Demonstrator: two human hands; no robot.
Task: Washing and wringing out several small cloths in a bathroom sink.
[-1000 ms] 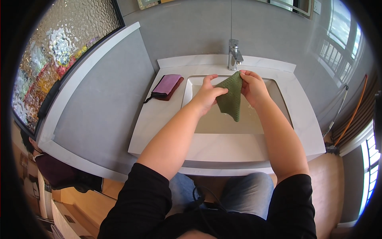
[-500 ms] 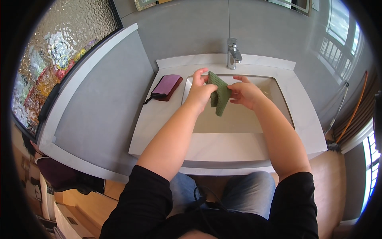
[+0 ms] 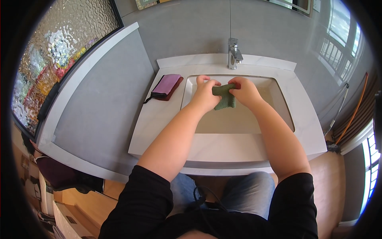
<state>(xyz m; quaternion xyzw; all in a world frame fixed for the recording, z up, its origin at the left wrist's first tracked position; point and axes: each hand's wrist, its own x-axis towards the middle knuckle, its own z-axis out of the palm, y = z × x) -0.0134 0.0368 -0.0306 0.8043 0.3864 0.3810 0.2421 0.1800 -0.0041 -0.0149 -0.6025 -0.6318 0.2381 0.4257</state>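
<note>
Between my two hands hangs a green textured cloth [image 3: 225, 99], over the basin of the white sink [image 3: 223, 123]. My left hand [image 3: 207, 93] pinches its left side, fingers curled at the top edge. The upper right corner is gripped by my right hand [image 3: 243, 92], with thumb and fingers closed on it. Part of the cloth is hidden behind the fingers. Beyond the hands a chrome faucet [image 3: 233, 55] rises from the rear of the counter.
Left of the basin, a purple cloth [image 3: 168, 84] with a black edge and loop lies on a dark red cloth [image 3: 175, 95]. A low grey partition [image 3: 99, 95] borders the counter. At far left is another person's dark sleeve [image 3: 59, 173]. An orange pole [image 3: 352, 113] leans at right.
My hands have come closer together and the right one now grips the cloth's upper corner. The cloth has turned from a hanging, pointed fold to a wider, squarer shape.
</note>
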